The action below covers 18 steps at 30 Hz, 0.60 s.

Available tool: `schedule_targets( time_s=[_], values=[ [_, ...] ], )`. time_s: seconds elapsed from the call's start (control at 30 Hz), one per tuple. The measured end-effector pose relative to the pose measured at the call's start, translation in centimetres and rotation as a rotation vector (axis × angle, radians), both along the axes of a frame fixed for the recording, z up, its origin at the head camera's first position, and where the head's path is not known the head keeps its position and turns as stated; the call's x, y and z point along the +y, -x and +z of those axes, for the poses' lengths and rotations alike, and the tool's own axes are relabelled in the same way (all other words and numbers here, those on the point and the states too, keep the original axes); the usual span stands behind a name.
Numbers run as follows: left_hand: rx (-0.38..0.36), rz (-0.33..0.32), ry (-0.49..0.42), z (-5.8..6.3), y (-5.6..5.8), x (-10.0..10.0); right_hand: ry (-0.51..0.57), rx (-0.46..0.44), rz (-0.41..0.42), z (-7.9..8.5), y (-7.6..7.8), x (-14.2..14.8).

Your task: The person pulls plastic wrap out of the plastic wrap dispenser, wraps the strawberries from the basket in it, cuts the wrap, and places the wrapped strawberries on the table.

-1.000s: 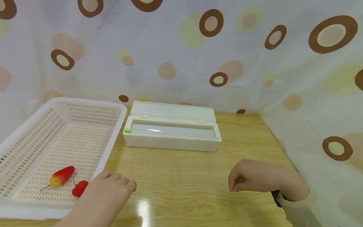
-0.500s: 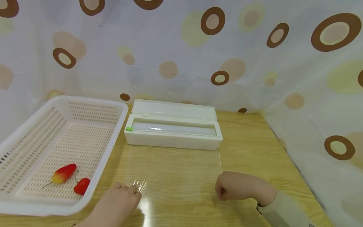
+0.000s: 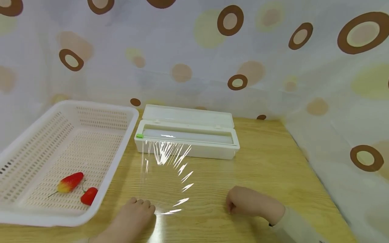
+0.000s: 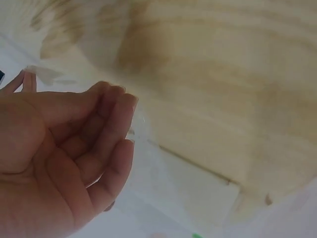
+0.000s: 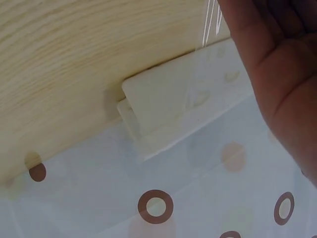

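A white cling film dispenser box (image 3: 188,148) sits with its lid (image 3: 188,116) raised and a roll (image 3: 185,135) inside. From its front edge a sheet of clear cling film (image 3: 162,153) stretches toward the person, shining in bright creases on its left half. My left hand (image 3: 136,214) pinches the sheet's near left corner, thumb against the fingertips in the left wrist view. At the near right corner my right hand (image 3: 252,204) grips the film with curled fingers; its fingertips are outside the right wrist view. A green slider (image 3: 139,135) rests at the box's left end.
To the left stands a white perforated basket (image 3: 120,148) holding a red-and-yellow pepper (image 3: 70,182) and a small red pepper (image 3: 89,196). A patterned curtain (image 3: 182,50) rises behind the wooden table (image 3: 267,152) and along its right side.
Both hands have come toward each other and slightly nearer the person. Bright creases now show across the film up to the box. The head view has shifted a little.
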<state>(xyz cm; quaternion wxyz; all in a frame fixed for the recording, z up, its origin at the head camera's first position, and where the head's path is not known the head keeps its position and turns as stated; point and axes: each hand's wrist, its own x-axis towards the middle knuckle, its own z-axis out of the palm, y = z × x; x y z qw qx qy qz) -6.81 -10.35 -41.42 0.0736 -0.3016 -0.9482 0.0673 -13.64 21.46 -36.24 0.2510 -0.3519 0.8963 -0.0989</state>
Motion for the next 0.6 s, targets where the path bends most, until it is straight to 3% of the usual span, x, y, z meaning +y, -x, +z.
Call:
schedule_targets(
  time_s=[0.1, 0.27, 0.43, 0.6],
  values=[
    [-0.066, 0.014, -0.026, -0.4, 0.5, 0.4, 0.0, 0.024, -0.016, -0.7, -0.2, 0.5],
    [-0.059, 0.006, -0.09, -0.7, 0.5, 0.5, 0.039, 0.042, 0.001, -1.4, -0.3, 0.9],
    [-0.112, 0.027, -0.149, -0.7, 0.3, 0.3, 0.059, -0.003, -0.009, -1.5, 0.0, 0.7],
    [-0.106, 0.048, -0.114, -0.7, 0.0, 0.2, 0.081, -0.066, -0.028, -1.6, 0.4, 0.5]
  ],
)
